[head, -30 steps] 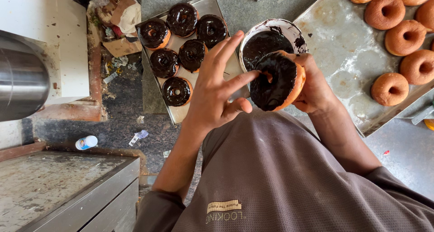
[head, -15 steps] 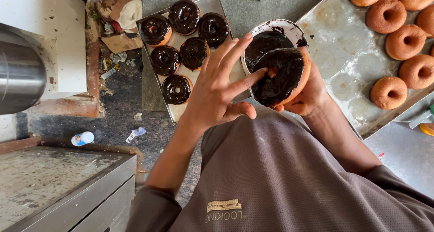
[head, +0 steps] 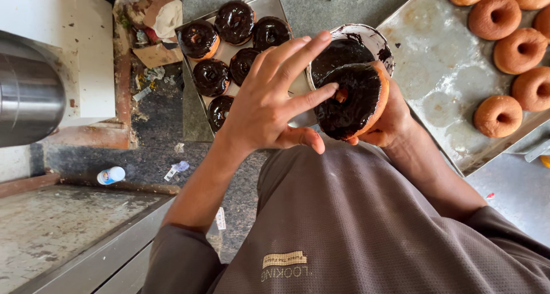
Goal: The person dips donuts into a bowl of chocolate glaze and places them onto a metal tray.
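A large metal tray (head: 441, 70) filled the upper right of the frame, plain doughnuts (head: 518, 50) along its right edge; a smaller tray (head: 269, 8) at upper centre carried six chocolate-glazed doughnuts (head: 235, 22); a bowl of chocolate glaze (head: 344, 48) stood between the trays; the right hand (head: 389, 119) gripped a freshly glazed doughnut (head: 352, 99) at centre, just below the bowl; the left hand (head: 266, 102) was spread open, one fingertip touching the glaze; a small white bottle with a blue cap (head: 110, 175) lay at lower left.
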